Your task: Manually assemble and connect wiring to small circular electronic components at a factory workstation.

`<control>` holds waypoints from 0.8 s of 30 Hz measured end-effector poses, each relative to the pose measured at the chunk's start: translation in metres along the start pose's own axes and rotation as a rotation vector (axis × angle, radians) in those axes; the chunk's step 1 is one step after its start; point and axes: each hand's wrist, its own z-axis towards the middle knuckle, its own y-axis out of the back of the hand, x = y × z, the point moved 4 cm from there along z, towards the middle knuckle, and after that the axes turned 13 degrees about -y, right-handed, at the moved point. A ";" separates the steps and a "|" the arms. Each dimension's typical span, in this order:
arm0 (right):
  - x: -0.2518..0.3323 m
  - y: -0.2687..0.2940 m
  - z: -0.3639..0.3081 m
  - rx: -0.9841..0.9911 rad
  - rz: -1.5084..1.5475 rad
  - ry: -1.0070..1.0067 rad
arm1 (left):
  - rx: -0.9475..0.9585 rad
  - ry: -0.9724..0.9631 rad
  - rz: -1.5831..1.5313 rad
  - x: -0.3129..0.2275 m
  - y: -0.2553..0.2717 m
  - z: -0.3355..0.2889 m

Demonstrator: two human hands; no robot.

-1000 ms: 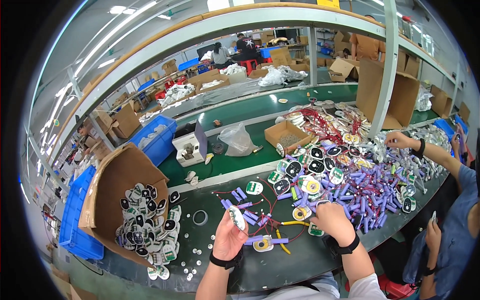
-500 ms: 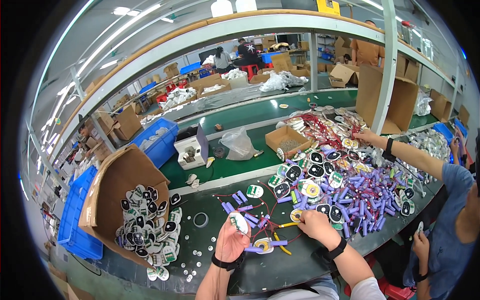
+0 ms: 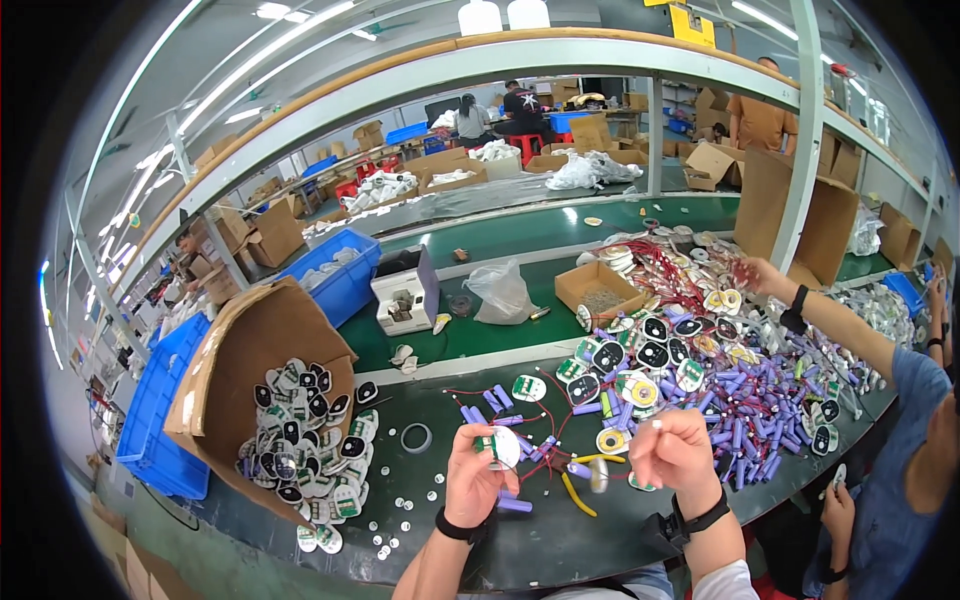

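My left hand (image 3: 474, 488) is raised over the bench, fingers closed around a round white disc with a green circuit board (image 3: 505, 447). A purple cylindrical cell (image 3: 514, 504) shows just below those fingers. My right hand (image 3: 680, 455) is lifted to its right, thumb and fingertips pinched together. A tiny white spot shows at the pinch; I cannot make out what it is. Left of this hand, a smeared pale object (image 3: 598, 475) hangs or moves over yellow-handled pliers (image 3: 578, 495) on the bench. A disc with a yellow ring (image 3: 612, 440) lies just behind the pliers.
A large pile of purple cells (image 3: 745, 405) with red wires spreads to the right. A tipped cardboard box (image 3: 265, 350) spills circuit-board discs at left, near a tape roll (image 3: 415, 437) and small white dots. A co-worker's arm (image 3: 845, 325) reaches in from the right.
My right hand has risen off the bench beside the pliers. The ringed disc below my left hand no longer shows there. The view has turned slightly left.
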 end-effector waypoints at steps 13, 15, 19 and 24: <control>-0.062 0.010 0.017 -0.443 -0.491 -0.141 | 0.106 0.057 0.302 0.017 -0.009 -0.009; -0.058 -0.005 0.020 -0.364 -0.666 0.088 | 0.114 0.062 0.334 0.017 -0.009 -0.011; -0.060 -0.013 0.019 -0.352 -0.756 0.149 | 0.171 0.036 0.443 0.019 -0.012 -0.011; -0.066 -0.016 0.018 -0.379 -0.882 0.200 | 0.217 0.052 0.510 0.020 -0.014 -0.014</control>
